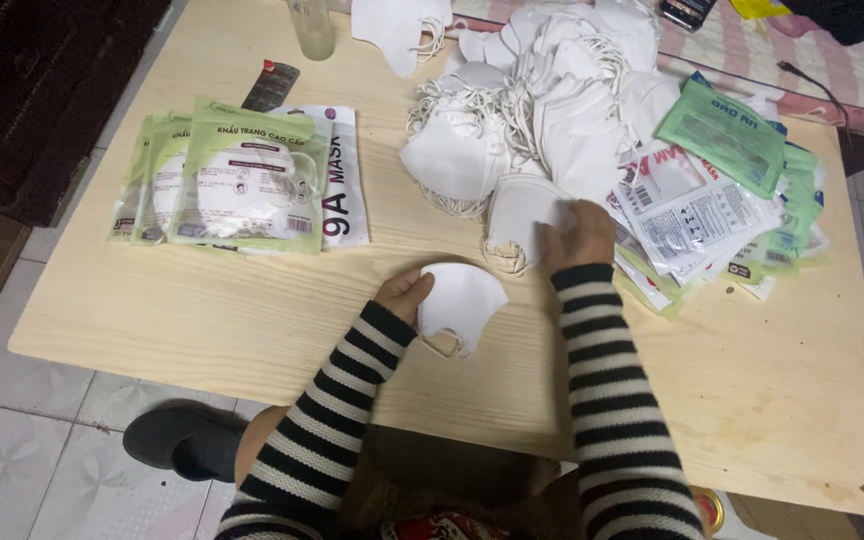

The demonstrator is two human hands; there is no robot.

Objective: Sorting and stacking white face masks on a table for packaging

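Left hand [404,293] grips a white mask [460,297], fingers closed on its left edge, just in front of the mask pile [532,100] on the wooden table [202,320]. Right hand [577,235] pinches another white mask [518,215] at the pile's near edge. Filled green packets [242,180] lie left of the pile, empty pouches [712,190] right.

masks [542,90]: showing plain white, incl. ear loops
sealed packs [237,180]: showing pale green w/ clear window, white mask inside
empty pouches [722,190]: showing green & white w/ red print
table [202,310]: showing light wood grain
sleeves [612,400]: showing black/white stripes
floor tiles [32,460]: showing grey-white w/ faint flower pattern
slipper [182,440]: showing dark grey
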